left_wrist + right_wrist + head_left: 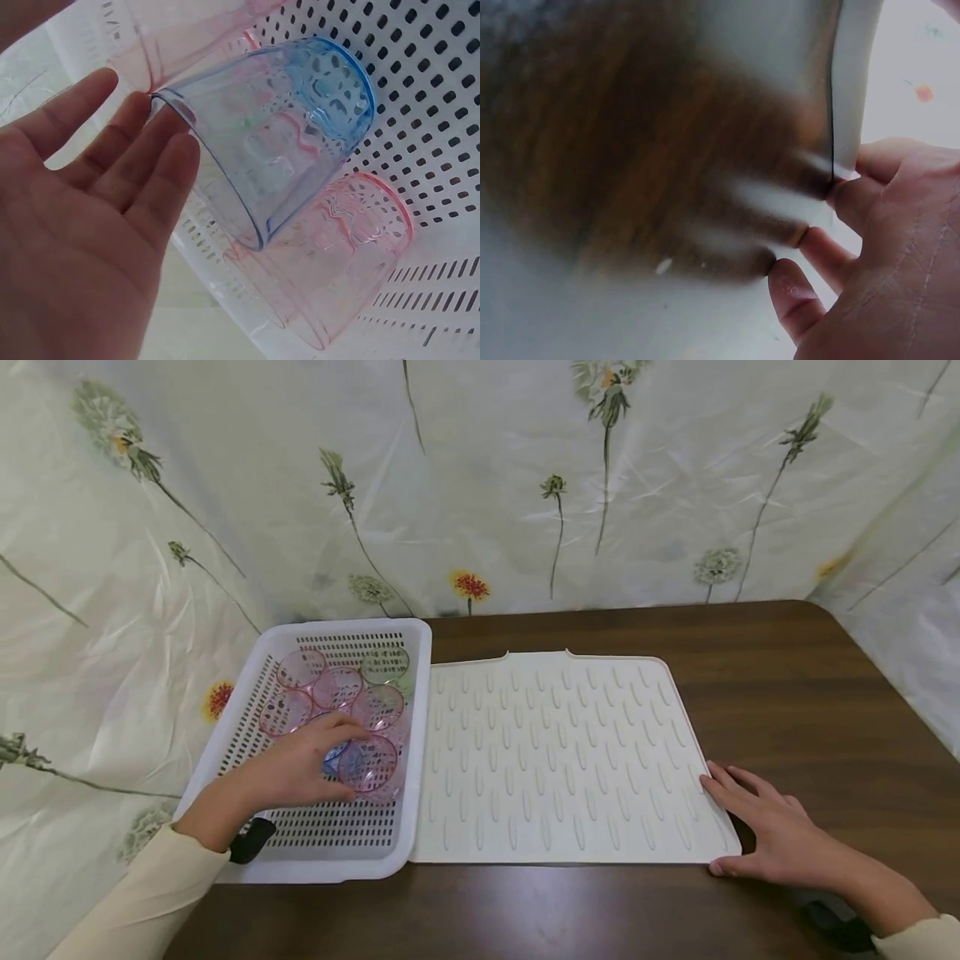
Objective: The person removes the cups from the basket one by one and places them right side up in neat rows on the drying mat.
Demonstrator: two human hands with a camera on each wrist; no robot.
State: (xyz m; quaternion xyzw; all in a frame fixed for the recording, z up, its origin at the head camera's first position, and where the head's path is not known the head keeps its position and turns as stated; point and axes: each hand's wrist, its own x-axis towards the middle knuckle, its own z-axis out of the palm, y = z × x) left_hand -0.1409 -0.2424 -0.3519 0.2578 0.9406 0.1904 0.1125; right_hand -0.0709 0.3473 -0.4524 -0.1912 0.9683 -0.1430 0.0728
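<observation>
My left hand (307, 766) reaches over the white basket (422, 752), among clear plastic cups. Its fingers are loosely extended, thumb apart, with fingertips right at the rim of a blue cup (322, 97) in the left wrist view. A pink cup (367, 764) sits beside that hand in the head view. My right hand (772, 827) rests at the right edge of the white ridged mat (555, 752), fingers spread, thumb at the near corner. In the right wrist view its fingertips touch the dark tabletop beside the mat's edge.
Several more pink cups (337, 687) and a green cup (385, 665) stand in the basket's far half. The mat lies directly right of the basket on a brown wooden table (810, 693). A flower-print curtain (480, 485) hangs behind and to the left.
</observation>
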